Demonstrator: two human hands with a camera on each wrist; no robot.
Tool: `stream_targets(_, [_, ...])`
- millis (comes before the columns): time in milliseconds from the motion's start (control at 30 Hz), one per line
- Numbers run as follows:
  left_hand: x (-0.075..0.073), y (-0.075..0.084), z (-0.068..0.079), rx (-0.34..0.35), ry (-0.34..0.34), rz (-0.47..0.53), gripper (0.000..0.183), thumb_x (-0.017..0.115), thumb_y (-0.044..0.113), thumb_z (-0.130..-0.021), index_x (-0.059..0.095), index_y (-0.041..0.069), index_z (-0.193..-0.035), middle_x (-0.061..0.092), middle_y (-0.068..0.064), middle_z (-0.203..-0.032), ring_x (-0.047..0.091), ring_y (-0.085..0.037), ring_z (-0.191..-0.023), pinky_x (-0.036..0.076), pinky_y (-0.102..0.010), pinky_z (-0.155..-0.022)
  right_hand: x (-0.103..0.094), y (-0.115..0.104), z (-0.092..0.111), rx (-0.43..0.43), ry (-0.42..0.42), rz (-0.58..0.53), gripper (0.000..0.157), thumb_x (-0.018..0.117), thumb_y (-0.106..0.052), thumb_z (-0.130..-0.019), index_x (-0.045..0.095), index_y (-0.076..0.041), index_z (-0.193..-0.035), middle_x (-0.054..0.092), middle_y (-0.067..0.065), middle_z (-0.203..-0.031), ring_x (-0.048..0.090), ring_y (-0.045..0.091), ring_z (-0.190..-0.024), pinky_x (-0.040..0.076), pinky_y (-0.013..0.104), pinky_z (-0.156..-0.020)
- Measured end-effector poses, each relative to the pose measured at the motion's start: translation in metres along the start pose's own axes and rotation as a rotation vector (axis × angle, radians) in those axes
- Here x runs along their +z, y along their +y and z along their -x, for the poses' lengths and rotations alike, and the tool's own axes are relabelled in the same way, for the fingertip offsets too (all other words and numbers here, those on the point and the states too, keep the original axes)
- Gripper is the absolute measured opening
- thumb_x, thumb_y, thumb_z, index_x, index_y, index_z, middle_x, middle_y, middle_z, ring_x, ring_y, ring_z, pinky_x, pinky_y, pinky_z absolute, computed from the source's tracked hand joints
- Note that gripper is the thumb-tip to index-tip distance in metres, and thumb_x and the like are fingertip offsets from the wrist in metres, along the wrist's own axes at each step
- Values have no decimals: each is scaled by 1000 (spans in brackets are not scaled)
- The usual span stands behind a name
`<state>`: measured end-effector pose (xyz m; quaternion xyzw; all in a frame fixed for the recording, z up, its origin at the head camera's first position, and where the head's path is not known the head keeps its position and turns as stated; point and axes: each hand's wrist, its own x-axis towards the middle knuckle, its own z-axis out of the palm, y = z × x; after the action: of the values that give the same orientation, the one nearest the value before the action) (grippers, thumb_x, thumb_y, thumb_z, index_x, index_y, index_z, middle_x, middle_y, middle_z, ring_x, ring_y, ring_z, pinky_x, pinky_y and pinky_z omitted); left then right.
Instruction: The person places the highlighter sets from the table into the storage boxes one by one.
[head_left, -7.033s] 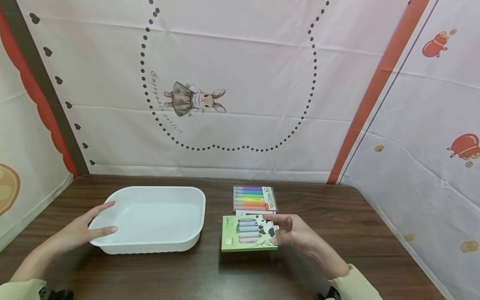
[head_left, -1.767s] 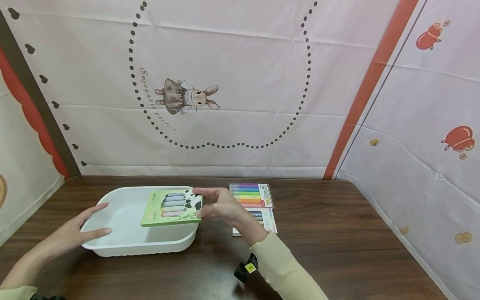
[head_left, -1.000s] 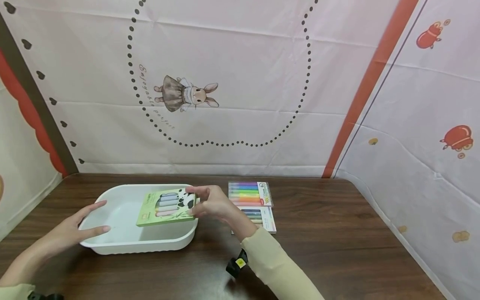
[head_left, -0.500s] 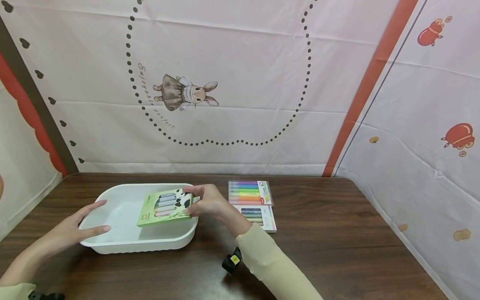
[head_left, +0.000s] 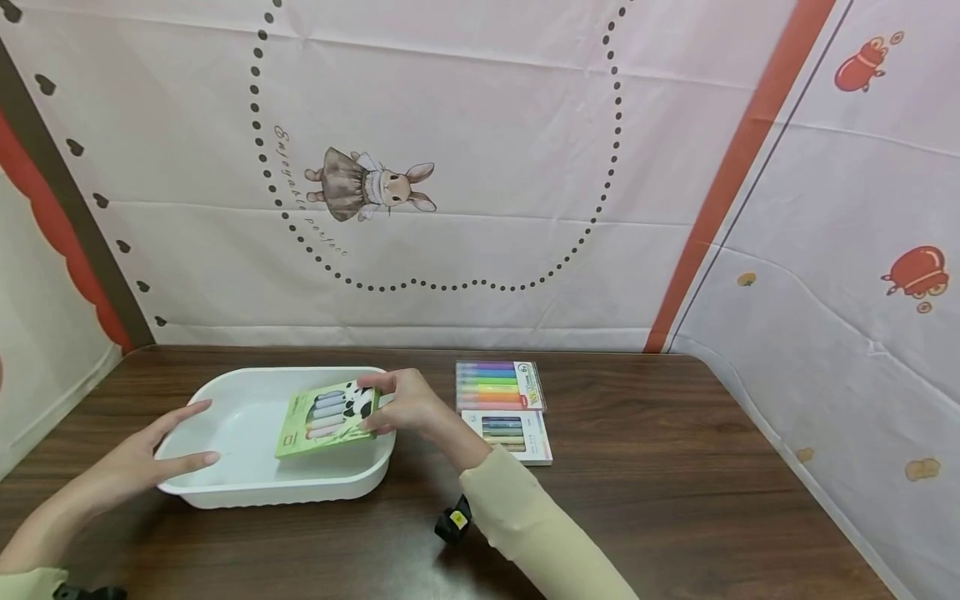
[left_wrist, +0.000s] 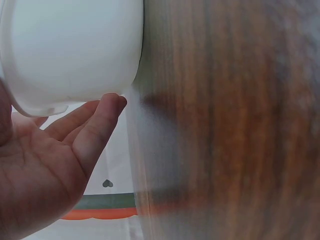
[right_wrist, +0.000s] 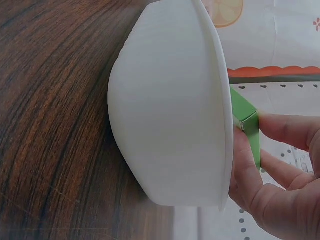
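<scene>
In the head view a white plastic basin [head_left: 288, 493] stands on the left of the table. My left hand [head_left: 135, 458] grips its left end, thumb and forefinger over the rim; the left wrist view has other fingers under the rim against the outer wall [left_wrist: 75, 50]. My right hand [head_left: 411, 407] pinches the right edge of a green box of pens [head_left: 300, 429] with a panda print. The box slants down leftward inside the basin's opening. In the right wrist view the basin wall hides most of the green box [right_wrist: 244, 107], leaving one corner between my fingers.
Right of the basin lie a clear pack of rainbow-coloured pens [head_left: 487, 387] and, nearer me, a white windowed box of pens [head_left: 534, 437]. A printed cloth [head_left: 487, 167] hangs behind the dark wood table [head_left: 675, 483].
Seven seconds ago the right hand held the green box over the white pen box; it has carried it left to the basin. Lately the box has tilted and sunk slightly. The left hand stays put.
</scene>
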<state>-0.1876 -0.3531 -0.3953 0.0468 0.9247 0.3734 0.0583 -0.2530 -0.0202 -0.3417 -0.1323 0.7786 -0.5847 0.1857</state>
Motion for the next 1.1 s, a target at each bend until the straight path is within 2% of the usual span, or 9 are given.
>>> stream_targets(233, [-1, 2, 0, -19, -12, 4, 82, 59, 33, -88, 8, 4, -145, 9, -41, -139, 16, -60, -120, 25, -68, -83, 3, -3, -1, 20, 5, 36, 56, 73, 15, -63, 65, -9, -113, 57, 10, -110, 61, 16, -58, 53, 25, -54])
stream_targets(633, [-2, 4, 1, -13, -14, 0, 81, 58, 32, -88, 8, 4, -145, 9, -42, -138, 16, -61, -120, 25, -69, -82, 6, -6, -3, 2, -25, 120, 57, 73, 15, -62, 63, -6, -115, 57, 7, -99, 58, 14, -59, 53, 24, -53])
stream_targets(933, [-2, 7, 3, -11, -12, -1, 81, 58, 32, -88, 8, 3, -145, 9, -42, -138, 16, -61, -120, 25, -69, -83, 11, -7, -4, 16, -40, 137, 57, 72, 15, -64, 62, -6, -116, 59, 6, -99, 60, 14, -63, 53, 23, -54])
stream_targets(1100, [-2, 8, 3, -13, -12, 0, 80, 58, 31, -89, 8, 2, -145, 9, -42, -138, 15, -61, -120, 24, -69, -83, 12, -6, -5, 20, -28, 150, 57, 73, 13, -64, 62, -7, -117, 59, 8, -104, 60, 16, -56, 53, 23, -54])
